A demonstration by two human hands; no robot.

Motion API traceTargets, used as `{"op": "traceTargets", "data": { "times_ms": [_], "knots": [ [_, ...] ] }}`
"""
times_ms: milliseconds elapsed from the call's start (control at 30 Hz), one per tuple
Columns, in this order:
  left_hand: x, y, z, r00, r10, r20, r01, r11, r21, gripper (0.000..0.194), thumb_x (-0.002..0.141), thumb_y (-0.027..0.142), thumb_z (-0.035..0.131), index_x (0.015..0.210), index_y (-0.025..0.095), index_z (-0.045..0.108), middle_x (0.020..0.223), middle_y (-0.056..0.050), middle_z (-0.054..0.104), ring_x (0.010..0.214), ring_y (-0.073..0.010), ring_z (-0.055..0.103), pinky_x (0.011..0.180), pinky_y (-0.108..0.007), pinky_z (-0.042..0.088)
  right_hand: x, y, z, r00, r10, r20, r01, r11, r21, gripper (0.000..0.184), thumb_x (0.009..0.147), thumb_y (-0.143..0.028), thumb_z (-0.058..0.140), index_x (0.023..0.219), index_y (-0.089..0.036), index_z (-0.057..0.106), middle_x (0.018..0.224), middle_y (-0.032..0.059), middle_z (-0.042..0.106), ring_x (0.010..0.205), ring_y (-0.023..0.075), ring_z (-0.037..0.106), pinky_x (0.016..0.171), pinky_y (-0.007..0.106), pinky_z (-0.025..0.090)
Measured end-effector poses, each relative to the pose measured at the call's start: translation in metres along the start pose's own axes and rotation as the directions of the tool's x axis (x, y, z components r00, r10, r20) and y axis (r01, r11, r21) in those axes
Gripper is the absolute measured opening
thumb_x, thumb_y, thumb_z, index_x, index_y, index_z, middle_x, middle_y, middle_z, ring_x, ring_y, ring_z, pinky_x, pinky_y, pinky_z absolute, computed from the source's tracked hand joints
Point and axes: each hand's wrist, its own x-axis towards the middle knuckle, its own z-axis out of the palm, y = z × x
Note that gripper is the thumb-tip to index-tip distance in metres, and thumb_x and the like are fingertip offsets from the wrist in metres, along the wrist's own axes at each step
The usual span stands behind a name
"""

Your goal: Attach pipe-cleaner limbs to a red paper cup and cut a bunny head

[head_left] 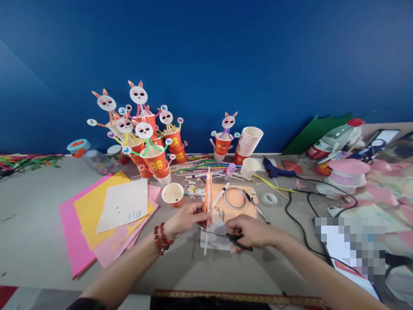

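Nearest, a dark sleeve (85, 304) ends low on the left. Pink and yellow paper sheets (87, 211) overlap on the table (32, 232), seemingly to stay within reach. The left hand (183, 220) pinches slender orange and white straws (209, 189) upright, apparently to keep them bunched. The right hand (250, 232) grips black-handled scissors (239, 243), blades pointing left, seemingly angled to meet the straws' near part. Far right rests a blue glue gun (275, 169).

The paper sheets (122, 207) lie on the left of the surface (35, 215). Bunny cups (157, 163) stand behind them. The glue gun (276, 169) is on the right, near the big bottle (335, 140). Straws (200, 165) lie between the bunny cups and the glue gun.
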Motion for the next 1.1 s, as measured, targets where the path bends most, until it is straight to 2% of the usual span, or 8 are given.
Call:
{"op": "traceTargets", "data": {
  "times_ms": [267, 467, 667, 833, 933, 1100],
  "knots": [
    [0.001, -0.001, 0.001, 1.000, -0.002, 0.004, 0.002, 1.000, -0.004, 0.042, 0.069, 0.051, 0.078, 0.076, 0.012, 0.064, 0.066, -0.002, 0.065, 0.060, -0.0119, 0.059, 0.062, -0.026, 0.049, 0.000, 0.000, 0.001, 0.999, -0.020, -0.027, 0.018, 0.996, -0.087, 0.052, 0.066, -0.049, 0.076, 0.061, -0.021, 0.033, 0.060, -0.0088, 0.033, 0.056, 0.0083, 0.029, 0.049, 0.022, 0.021],
    [-0.001, 0.000, 0.001, 1.000, 0.016, 0.009, -0.016, 1.000, 0.020, 0.039, 0.072, 0.049, 0.076, 0.077, 0.012, 0.064, 0.068, -0.003, 0.066, 0.061, -0.0121, 0.060, 0.063, -0.027, 0.050, -0.004, -0.006, 0.000, 1.000, 0.009, -0.015, -0.010, 0.993, -0.116, 0.050, 0.068, -0.049, 0.075, 0.061, -0.021, 0.035, 0.060, -0.0087, 0.036, 0.056, 0.0083, 0.032, 0.050, 0.022, 0.024],
    [0.001, -0.001, 0.001, 0.999, 0.030, 0.033, -0.030, 0.999, 0.023, 0.042, 0.071, 0.051, 0.076, 0.078, 0.012, 0.065, 0.070, -0.004, 0.067, 0.063, -0.0132, 0.061, 0.064, -0.027, 0.051, -0.002, 0.000, -0.001, 0.999, -0.029, -0.027, 0.025, 0.990, -0.139, 0.051, 0.067, -0.047, 0.077, 0.060, -0.020, 0.034, 0.059, -0.0089, 0.033, 0.055, 0.0085, 0.029, 0.049, 0.022, 0.022],
    [0.003, 0.000, 0.001, 0.999, 0.039, -0.004, -0.039, 0.999, 0.038, 0.039, 0.074, 0.049, 0.075, 0.077, 0.012, 0.064, 0.069, -0.003, 0.065, 0.062, -0.0124, 0.060, 0.063, -0.026, 0.051, -0.001, 0.002, 0.001, 0.996, 0.012, -0.086, -0.032, 0.972, -0.234, 0.049, 0.068, -0.051, 0.076, 0.059, -0.020, 0.039, 0.057, -0.0080, 0.037, 0.054, 0.0091, 0.033, 0.049, 0.022, 0.022],
    [0.002, 0.002, -0.001, 0.999, 0.050, -0.015, -0.050, 0.998, 0.045, 0.038, 0.076, 0.048, 0.074, 0.079, 0.012, 0.064, 0.072, -0.003, 0.065, 0.065, -0.0124, 0.060, 0.066, -0.026, 0.050, -0.006, 0.000, 0.007, 0.986, 0.042, -0.163, -0.100, 0.924, -0.368, 0.044, 0.066, -0.053, 0.078, 0.064, -0.020, 0.049, 0.060, -0.0064, 0.047, 0.055, 0.0105, 0.041, 0.050, 0.023, 0.022],
    [-0.002, 0.004, -0.003, 0.997, 0.079, -0.014, -0.078, 0.996, 0.047, 0.037, 0.079, 0.048, 0.071, 0.084, 0.012, 0.066, 0.076, -0.004, 0.065, 0.069, -0.0129, 0.060, 0.068, -0.026, 0.050, -0.017, -0.006, 0.024, 0.949, 0.044, -0.312, -0.231, 0.771, -0.593, 0.031, 0.071, -0.050, 0.074, 0.080, -0.022, 0.065, 0.073, 0.0020, 0.068, 0.071, 0.0205, 0.062, 0.055, 0.024, 0.026]
  ]
}}
